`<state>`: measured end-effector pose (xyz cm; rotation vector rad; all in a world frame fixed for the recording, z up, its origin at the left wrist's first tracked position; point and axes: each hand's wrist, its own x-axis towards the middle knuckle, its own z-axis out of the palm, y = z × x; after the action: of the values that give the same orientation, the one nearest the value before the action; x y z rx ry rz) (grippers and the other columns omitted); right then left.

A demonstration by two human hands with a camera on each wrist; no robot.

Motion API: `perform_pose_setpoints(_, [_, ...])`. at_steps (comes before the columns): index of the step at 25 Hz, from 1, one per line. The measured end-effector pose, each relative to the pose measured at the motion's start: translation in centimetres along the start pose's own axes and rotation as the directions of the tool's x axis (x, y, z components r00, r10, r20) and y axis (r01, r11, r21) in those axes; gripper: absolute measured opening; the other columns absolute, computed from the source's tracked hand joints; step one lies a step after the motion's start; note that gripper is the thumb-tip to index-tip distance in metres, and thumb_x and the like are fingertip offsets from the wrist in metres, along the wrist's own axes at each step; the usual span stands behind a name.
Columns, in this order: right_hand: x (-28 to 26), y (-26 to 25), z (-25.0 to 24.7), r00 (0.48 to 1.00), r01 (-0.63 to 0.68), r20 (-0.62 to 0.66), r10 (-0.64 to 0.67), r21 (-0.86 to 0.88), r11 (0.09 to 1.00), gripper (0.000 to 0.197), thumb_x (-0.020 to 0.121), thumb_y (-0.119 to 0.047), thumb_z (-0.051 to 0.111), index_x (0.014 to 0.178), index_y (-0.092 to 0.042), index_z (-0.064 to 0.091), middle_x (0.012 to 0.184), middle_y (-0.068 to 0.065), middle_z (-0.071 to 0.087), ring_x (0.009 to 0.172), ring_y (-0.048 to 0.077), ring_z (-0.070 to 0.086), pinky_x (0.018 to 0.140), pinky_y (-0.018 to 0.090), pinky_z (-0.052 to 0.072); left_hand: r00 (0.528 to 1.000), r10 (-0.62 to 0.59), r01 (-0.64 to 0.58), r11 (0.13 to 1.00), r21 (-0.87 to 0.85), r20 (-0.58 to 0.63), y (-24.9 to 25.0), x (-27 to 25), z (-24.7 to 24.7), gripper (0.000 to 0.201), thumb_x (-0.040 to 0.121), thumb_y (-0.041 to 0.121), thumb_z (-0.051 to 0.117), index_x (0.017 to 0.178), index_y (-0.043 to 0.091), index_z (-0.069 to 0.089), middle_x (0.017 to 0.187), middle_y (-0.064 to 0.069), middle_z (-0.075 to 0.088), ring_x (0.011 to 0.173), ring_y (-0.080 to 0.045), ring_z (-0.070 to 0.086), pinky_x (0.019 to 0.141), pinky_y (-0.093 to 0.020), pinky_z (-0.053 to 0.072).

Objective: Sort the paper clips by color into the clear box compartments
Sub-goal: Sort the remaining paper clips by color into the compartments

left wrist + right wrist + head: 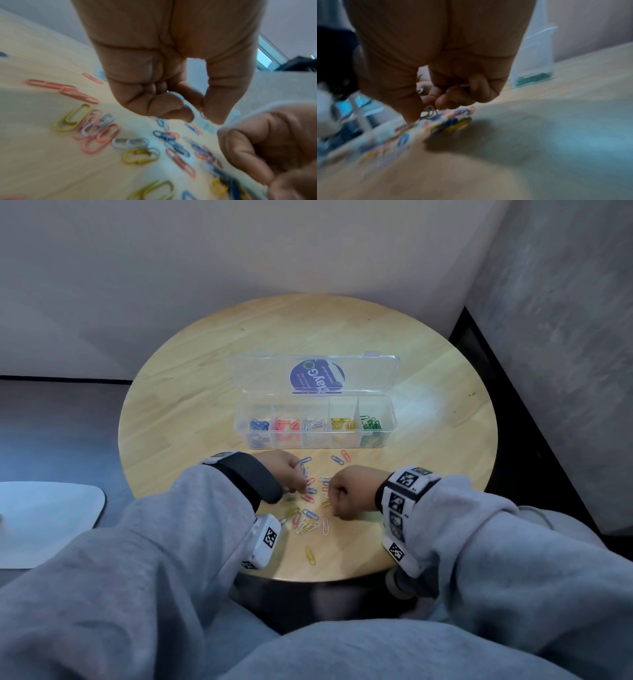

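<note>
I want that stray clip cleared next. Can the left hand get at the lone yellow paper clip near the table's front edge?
Probably yes: the yellow paper clip lies alone on bare table, nothing covering it, just below the left hand, which already pinches a white clip.

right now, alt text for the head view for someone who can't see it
Two hands, the left hand and right hand, work with curled fingers over loose clips on a round table. Behind them an open clear box holds clips sorted left to right: blue, red, white, yellow, green.
</note>
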<state>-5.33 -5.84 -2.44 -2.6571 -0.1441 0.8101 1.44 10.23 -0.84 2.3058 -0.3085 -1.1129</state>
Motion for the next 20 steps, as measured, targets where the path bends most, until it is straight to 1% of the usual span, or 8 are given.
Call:
perform_pose_setpoints(3, [-0.8,1.3,-1.9,0.995,-0.071,-0.038,0.094,0.399,0.914,0.022,0.082,-0.014,0.064,0.064,-0.022,0.055,0.062,-0.006,0.054,0.055,0.008,0.047,0.057,0.019,0.042,0.999,0.021,-0.028,0.957,-0.290,-0.024,-0.1,-0.2,-0.9,0.030,0.073,-0.005,0.062,0.056,0.014,0.047,0.060,-0.009,0.052,0.051,-0.016,0.042,0.052,-0.023,0.030])
perform_pose_setpoints(7, [-1.6,2.4,-2.5,0.985,-0.065,-0.026,0.173,0.865,0.497,0.022,0.087,0.004,0.055,0.073,-0.012,0.052,0.067,0.004,0.053,0.050,0.010,0.047,0.045,0.018,0.039,0.999,-0.043,0.038,0.888,-0.458,-0.001,1.2,-0.9,-1.1,0.031,0.090,-0.007,0.038,0.074,0.011,0.056,0.055,-0.003,0.046,0.037,-0.009,0.042,0.036,-0.014,0.032])
perform_pose_setpoints(9, [-2.1,2.7,-2.4,0.984,-0.056,0.007,0.176,0.959,0.278,0.020,0.091,0.007,0.046,0.080,-0.008,0.055,0.066,0.005,0.050,0.043,0.008,0.049,0.043,0.016,0.043,0.996,-0.092,0.080,0.887,-0.454,-0.004,1.4,-1.1,-0.9,0.034,0.091,-0.003,0.032,0.071,0.007,0.057,0.059,-0.003,0.040,0.038,-0.009,0.039,0.033,-0.014,0.030])
perform_pose_setpoints(11, [-2.5,3.0,-2.3,0.982,-0.069,0.036,0.188,0.983,0.168,0.024,0.095,0.005,0.038,0.081,-0.004,0.056,0.065,0.008,0.048,0.044,0.009,0.052,0.045,0.017,0.049,0.991,-0.135,0.124,0.897,-0.425,0.003,1.3,-1.0,-0.6,0.033,0.089,-0.002,0.033,0.066,0.005,0.055,0.061,-0.004,0.042,0.037,-0.010,0.042,0.033,-0.013,0.031])
perform_pose_setpoints(13, [-2.7,2.8,-1.9,0.970,-0.124,0.082,0.228,0.977,0.175,0.026,0.095,0.002,0.034,0.078,-0.003,0.053,0.065,0.010,0.045,0.052,0.015,0.052,0.044,0.018,0.049,0.981,-0.194,0.185,0.931,-0.316,0.003,1.2,-1.1,-0.1,0.025,0.086,0.001,0.039,0.065,0.006,0.053,0.060,-0.005,0.045,0.035,-0.011,0.043,0.039,-0.016,0.032])
perform_pose_setpoints(16, [-2.4,2.1,-1.3,0.961,-0.225,0.159,0.227,0.927,0.301,0.019,0.092,-0.001,0.039,0.075,-0.006,0.047,0.065,0.009,0.041,0.054,0.019,0.042,0.042,0.023,0.040,0.988,-0.141,0.150,0.960,0.238,-0.057,0.9,-1.2,0.7,0.008,0.080,0.018,0.060,0.075,0.013,0.058,0.064,-0.002,0.049,0.060,-0.019,0.047,0.060,-0.024,0.035])
perform_pose_setpoints(17, [-2.3,1.8,-1.1,0.965,-0.233,0.154,0.210,0.872,0.430,0.018,0.091,-0.002,0.042,0.075,-0.008,0.047,0.064,0.009,0.042,0.053,0.019,0.041,0.044,0.025,0.038,0.995,-0.091,0.103,0.920,0.378,-0.052,0.8,-1.3,1.1,0.009,0.076,0.022,0.065,0.076,0.016,0.059,0.068,-0.001,0.053,0.067,-0.020,0.048,0.064,-0.025,0.038])
perform_pose_setpoints(20, [-2.4,0.5,-0.5,0.986,-0.164,0.072,0.148,0.517,0.840,0.017,0.083,-0.006,0.055,0.073,-0.020,0.055,0.065,-0.001,0.053,0.052,0.011,0.043,0.049,0.020,0.036,0.999,-0.038,0.035,0.861,0.507,-0.005,0.5,-1.5,2.9,0.014,0.069,0.022,0.072,0.075,0.020,0.060,0.075,0.001,0.058,0.073,-0.018,0.052,0.065,-0.025,0.041])
